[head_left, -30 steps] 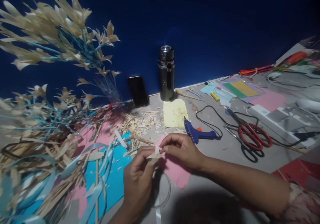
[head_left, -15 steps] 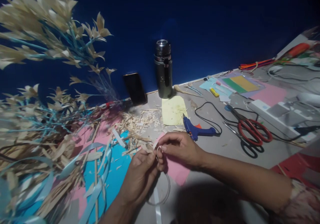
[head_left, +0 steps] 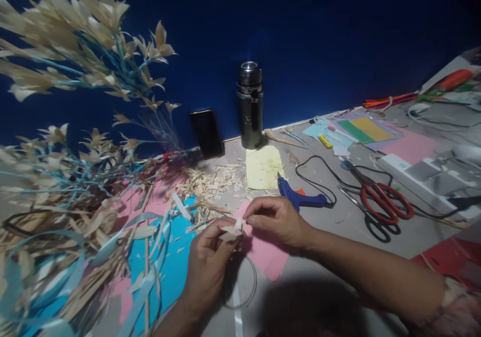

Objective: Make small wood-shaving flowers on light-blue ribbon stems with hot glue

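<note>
My left hand is closed on a small flower of cream dried husk, its pointed petals showing above the fingertips. My right hand is close beside the flower, thumb and forefinger pinched together at its petals. Whatever they may hold is too small to make out. Below the left hand hangs a loop of thin pale cord or wire. Under the hands lies a pink sheet. A blue glue gun rests just beyond my right hand, its nozzle over a yellow sheet.
Husk flowers on blue stems fill the left side, above loose husks and light-blue ribbon. A flask and a phone stand by the wall. Red-handled scissors, cables and a power strip lie right.
The right fingers have drawn slightly back from the left ones, and the thin strand pinched between them no longer shows. The flower in my left hand has turned and shows more petals.
</note>
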`<state>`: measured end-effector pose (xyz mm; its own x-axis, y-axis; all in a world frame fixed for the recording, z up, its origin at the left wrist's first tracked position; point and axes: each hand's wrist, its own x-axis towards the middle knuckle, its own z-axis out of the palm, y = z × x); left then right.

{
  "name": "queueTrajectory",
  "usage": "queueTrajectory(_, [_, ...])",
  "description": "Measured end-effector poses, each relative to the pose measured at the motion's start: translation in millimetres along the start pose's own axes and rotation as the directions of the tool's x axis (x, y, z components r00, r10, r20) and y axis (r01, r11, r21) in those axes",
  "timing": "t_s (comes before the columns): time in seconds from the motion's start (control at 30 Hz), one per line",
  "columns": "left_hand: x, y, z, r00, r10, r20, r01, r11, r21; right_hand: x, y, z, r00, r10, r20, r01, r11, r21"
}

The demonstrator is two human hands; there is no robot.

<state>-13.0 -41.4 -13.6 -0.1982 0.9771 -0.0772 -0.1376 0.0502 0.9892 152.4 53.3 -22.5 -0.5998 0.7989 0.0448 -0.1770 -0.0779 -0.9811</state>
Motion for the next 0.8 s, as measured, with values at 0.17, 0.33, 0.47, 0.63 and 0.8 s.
queueTrajectory(0.17, [-2.6, 1.4, -3.1, 0.92, 0.372, 0.123, -0.389, 0.831, 0.397, 0.0, 1.0, -1.3, 0.976, 0.185, 0.116, -0.202, 0.967, 0.158])
queueTrajectory(0.33, [-1.6, -4.8, -4.0, 0.868, 0.452, 0.207, -0.494, 0.741, 0.454, -0.7, -2.0, 1.3, 0.98, 0.17, 0.099, -0.186, 0.967, 0.175])
queueTrajectory(0.47, [-2.3, -4.7, -3.1, 0.872, 0.448, 0.196, -0.487, 0.762, 0.427, -2.5, -2.2, 2.3, 0.988, 0.141, 0.069, -0.152, 0.972, 0.18])
queueTrajectory(0.63, [-2.1, -5.2, -3.7, 0.895, 0.422, 0.144, -0.442, 0.795, 0.416, -3.1, -1.4, 5.4, 0.993, 0.121, 0.013, -0.122, 0.98, 0.156])
queueTrajectory(0.8, [1.3, -10.7, -10.1, 0.813, 0.549, 0.192, -0.562, 0.658, 0.501, -4.9, -28.1, -11.1, 0.996, 0.093, 0.001, -0.091, 0.976, -0.197])
